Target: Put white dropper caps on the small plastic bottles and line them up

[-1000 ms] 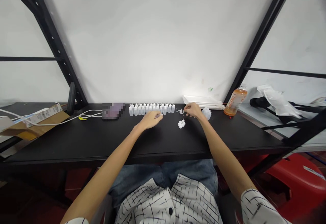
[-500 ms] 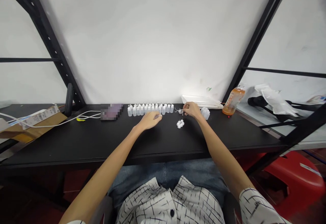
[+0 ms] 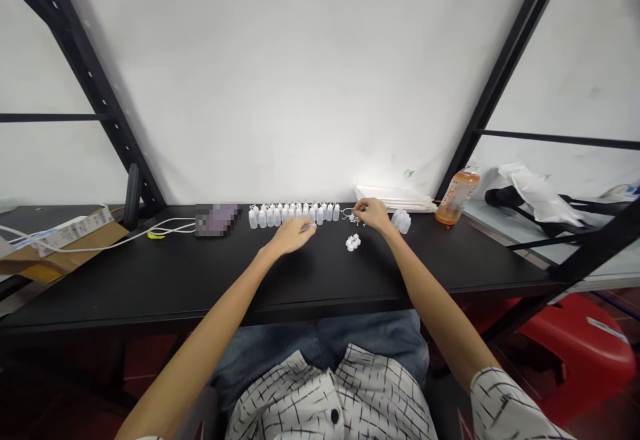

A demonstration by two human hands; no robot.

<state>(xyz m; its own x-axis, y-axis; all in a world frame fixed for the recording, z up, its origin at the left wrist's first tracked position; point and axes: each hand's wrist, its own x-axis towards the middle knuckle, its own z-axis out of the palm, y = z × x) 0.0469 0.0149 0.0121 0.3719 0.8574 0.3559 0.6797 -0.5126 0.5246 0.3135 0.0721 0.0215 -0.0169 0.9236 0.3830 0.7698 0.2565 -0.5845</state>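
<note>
Right hand (image 3: 373,213) has edged left, fingers near-pinched beside white pieces (image 3: 353,218), mid-frame; I can't tell its or left hand's (image 3: 294,235) hold.

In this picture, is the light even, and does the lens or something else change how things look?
Head view: wall bright, floor very dark; metal posts splay outward, probably wide-angle distortion; square blocks hide part of the purple item; small white bottles lack fine detail.

White shirt, black grid lines
</note>
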